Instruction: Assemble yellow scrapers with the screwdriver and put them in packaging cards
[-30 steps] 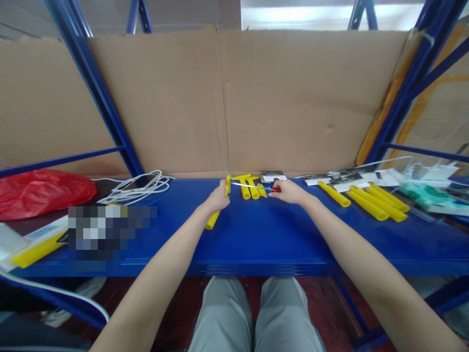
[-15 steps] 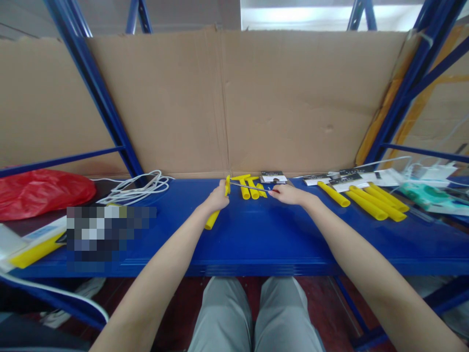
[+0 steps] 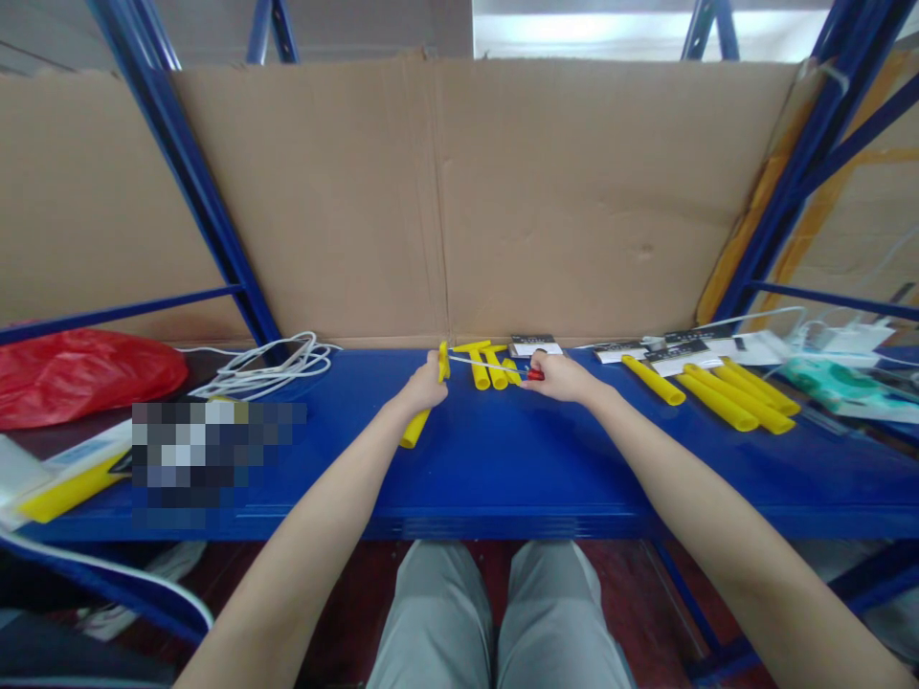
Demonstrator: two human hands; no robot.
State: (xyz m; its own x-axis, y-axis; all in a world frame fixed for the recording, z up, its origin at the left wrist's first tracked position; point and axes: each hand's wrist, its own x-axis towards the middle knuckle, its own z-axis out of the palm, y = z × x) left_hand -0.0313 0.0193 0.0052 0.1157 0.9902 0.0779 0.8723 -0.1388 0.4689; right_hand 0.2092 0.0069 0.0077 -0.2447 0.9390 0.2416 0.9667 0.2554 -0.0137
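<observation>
Lying near ten o'clock on the blue tabletop (image 3: 459, 478), a coiled white cable (image 3: 302, 364) is apart from the work. Towards eleven, the left hand (image 3: 425, 385) has its grip closed around a yellow T-shaped piece (image 3: 414, 428), handle pointing to seven. A red-handled screwdriver (image 3: 535, 374) reaches its head; whether the tip touches is too small to tell, but this piece looks unfinished. At twelve, two similar T-shaped pieces (image 3: 480, 371) lie together, seemingly whole. Near one, the right hand (image 3: 561, 377) clamps its grip on the screwdriver's handle. Towards three, yellow tubes (image 3: 718, 398) lie against labelled cards (image 3: 682, 358); whether they are done or waiting cannot be told.
</observation>
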